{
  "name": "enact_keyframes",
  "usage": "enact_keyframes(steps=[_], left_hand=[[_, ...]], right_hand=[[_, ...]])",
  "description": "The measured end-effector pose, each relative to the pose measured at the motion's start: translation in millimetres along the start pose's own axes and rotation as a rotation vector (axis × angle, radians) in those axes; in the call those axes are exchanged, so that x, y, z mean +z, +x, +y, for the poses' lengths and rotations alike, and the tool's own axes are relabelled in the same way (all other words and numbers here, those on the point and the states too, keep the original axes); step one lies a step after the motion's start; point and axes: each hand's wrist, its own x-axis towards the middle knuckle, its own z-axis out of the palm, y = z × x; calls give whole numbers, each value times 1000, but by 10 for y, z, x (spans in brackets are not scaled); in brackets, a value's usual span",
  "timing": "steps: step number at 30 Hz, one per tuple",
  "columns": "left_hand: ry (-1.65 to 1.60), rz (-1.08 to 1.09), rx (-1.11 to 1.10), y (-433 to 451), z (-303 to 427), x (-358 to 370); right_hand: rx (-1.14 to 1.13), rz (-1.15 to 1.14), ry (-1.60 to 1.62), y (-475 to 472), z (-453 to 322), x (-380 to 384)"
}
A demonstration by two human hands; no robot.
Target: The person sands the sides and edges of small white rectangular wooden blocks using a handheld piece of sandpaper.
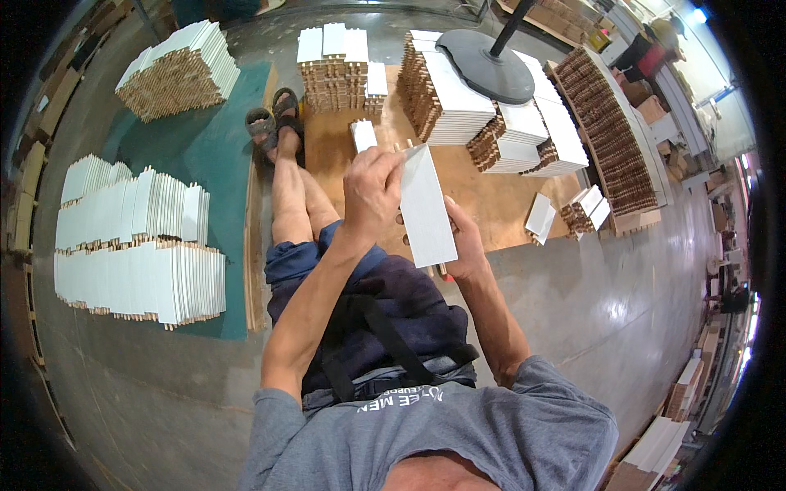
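Note:
A white rectangular board (428, 215) with wooden dowels sticking out at both ends is held in front of my lap. My right hand (465, 239) grips it from the right side, with fingertips showing at its left edge. My left hand (373, 187) is at its upper left corner, fingers bent and touching or nearly touching it; what lies between those fingers cannot be told. Beyond my left hand a small stack of white boards (363, 135) lies on the brown wooden platform (497, 215).
Tall stacks of doweled white boards (457, 92) stand on the platform, under a round dark base (491, 73) with a pole. Smaller board piles (586, 212) lie at its right edge. More stacks (141, 270) stand on a green surface (230, 153) at left. A person (654, 49) is far off at upper right.

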Motion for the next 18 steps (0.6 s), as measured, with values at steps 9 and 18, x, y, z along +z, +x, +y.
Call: enact_keyframes(steps=[9, 18], left_hand=[[90, 11, 88, -93, 58, -22], [-25, -283, 408, -656, 451, 73]], right_hand=[[-23, 32, 41, -10, -56, 55], [5, 170, 259, 109, -196, 153]])
